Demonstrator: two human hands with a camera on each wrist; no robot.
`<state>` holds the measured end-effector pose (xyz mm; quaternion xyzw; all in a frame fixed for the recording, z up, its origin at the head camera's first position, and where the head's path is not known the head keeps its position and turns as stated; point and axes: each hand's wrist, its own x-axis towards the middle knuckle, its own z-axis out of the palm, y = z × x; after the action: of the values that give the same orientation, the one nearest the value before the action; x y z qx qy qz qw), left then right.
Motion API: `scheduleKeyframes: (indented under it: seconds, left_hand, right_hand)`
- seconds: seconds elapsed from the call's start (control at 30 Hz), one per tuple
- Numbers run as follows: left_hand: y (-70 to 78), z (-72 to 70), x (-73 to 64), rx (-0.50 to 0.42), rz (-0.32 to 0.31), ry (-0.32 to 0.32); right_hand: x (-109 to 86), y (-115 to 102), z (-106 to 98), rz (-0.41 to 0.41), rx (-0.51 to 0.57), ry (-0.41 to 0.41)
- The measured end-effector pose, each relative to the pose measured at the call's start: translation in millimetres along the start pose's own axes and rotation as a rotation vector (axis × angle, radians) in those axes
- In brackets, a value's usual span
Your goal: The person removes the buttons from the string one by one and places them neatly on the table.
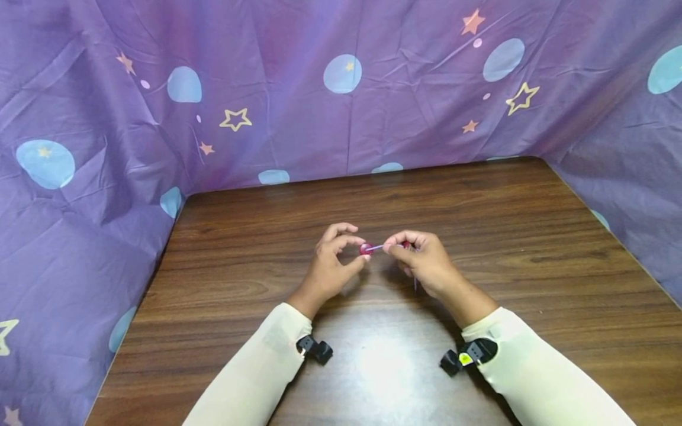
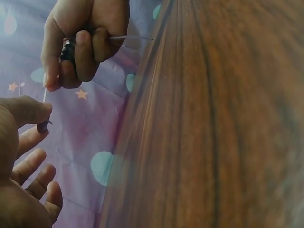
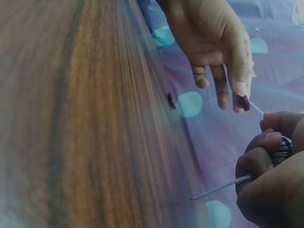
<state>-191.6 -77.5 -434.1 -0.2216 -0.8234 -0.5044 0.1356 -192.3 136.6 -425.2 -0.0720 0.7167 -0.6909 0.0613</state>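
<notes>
In the head view my left hand (image 1: 329,271) pinches a small red button-like disc (image 1: 365,249) between thumb and index finger, its other fingers loosely spread. A thin pale cord (image 1: 377,247) runs from the disc to my right hand (image 1: 430,267), whose thumb and index finger pinch it. More discs (image 3: 282,153), dark and stacked together, sit within the curled right fingers in the right wrist view. A loose cord end (image 3: 216,188) sticks out below that hand. Both hands are above the table. How the cord meets the pinched disc is too small to tell.
The brown wood-grain table (image 1: 256,236) has a bright light reflection near its front. Purple curtain (image 1: 298,106) with stars and dots hangs around it. A dark red spot (image 3: 171,100) shows on the table in the right wrist view; disc or reflection, I cannot tell.
</notes>
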Motion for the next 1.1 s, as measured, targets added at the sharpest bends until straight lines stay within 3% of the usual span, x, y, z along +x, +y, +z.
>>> scheduleKeyframes:
  seconds: [0.33, 0.8, 1.1]
  left_hand:
    - [-7.6, -1.3, 1.7, 0.017, 0.007, 0.027]
    - [-12.2, -3.3, 3.2, 0.053, -0.007, 0.009]
    - [-19.5, -1.9, 7.5, 0.125, -0.077, 0.004]
  right_hand:
    - [1.0, 2.5, -1.0, -0.008, -0.008, 0.031]
    - [-1.6, -3.1, -1.7, -0.001, 0.020, 0.071]
    - [-0.9, -4.2, -1.3, 0.006, 0.034, 0.082]
